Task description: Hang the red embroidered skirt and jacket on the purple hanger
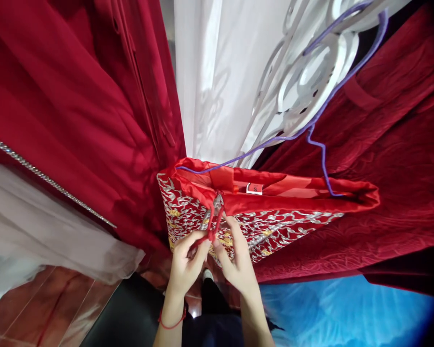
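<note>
A red garment (275, 236) with silver and gold embroidery hangs before me, its satin-lined waist edge toward me. Inside the waist sits a small label (255, 188) marked S. A purple wire hanger (321, 108) reaches into both ends of that waist. From the front of the waistband comes a red cord (217, 221), looped between my hands. My left hand (191, 255) pinches the cord between thumb and fingers. Close beside it, my right hand (235, 255) pinches the cord too, its index finger stretched up along the embroidered cloth.
A white scrollwork metal frame (311, 79) rises behind the hanger. Dark red drapes (394, 144) hang at the right, and a red gown (75, 96) with a rhinestone trim at the left. White tulle (58, 226), a black seat (130, 308) and blue fabric (347, 308) lie lower down.
</note>
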The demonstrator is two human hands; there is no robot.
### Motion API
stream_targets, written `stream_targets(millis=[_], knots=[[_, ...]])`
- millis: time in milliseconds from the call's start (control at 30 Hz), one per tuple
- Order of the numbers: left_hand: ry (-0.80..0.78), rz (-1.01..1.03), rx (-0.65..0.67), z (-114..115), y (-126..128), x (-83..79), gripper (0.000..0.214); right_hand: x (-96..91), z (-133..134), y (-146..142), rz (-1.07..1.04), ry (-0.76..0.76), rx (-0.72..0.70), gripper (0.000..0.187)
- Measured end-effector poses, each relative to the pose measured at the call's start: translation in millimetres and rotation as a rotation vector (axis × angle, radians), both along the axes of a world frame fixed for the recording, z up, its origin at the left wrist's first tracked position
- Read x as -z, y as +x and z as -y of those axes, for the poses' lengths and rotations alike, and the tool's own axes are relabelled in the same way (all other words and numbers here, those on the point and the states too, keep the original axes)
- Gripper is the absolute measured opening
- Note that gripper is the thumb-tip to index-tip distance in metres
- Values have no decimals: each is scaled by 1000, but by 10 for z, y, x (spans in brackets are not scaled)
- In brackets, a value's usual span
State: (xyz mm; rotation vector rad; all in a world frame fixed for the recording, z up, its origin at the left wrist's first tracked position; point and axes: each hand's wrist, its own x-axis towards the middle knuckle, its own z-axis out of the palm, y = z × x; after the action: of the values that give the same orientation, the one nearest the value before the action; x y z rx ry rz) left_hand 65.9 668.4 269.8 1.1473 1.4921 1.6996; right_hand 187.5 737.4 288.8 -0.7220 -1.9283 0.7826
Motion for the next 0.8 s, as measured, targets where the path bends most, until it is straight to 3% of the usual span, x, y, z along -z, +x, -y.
stream_targets(millis=[67,200,367,567,667,800], knots=[[10,19,-62,11,39,-26,25,-73,-19,-40,-42,14,-103,48],[95,-33,-193,-35,98,-79,28,-205,-68,-84,-93,-36,-292,23],[55,-183,-268,-123,178,-171,18,-230,-128,-31,-161,-14,-296,17],[67,-160,-513,-154,263,-154,10,-148,-266,127,-148,-40,-302,8],[78,-200,-484,-155,300,-152,9,-126,-327,204,-152,-72,-360,9],[118,-285,-448,-175,326,-181,12,-155,-351,241,-115,-61,-332,2]])
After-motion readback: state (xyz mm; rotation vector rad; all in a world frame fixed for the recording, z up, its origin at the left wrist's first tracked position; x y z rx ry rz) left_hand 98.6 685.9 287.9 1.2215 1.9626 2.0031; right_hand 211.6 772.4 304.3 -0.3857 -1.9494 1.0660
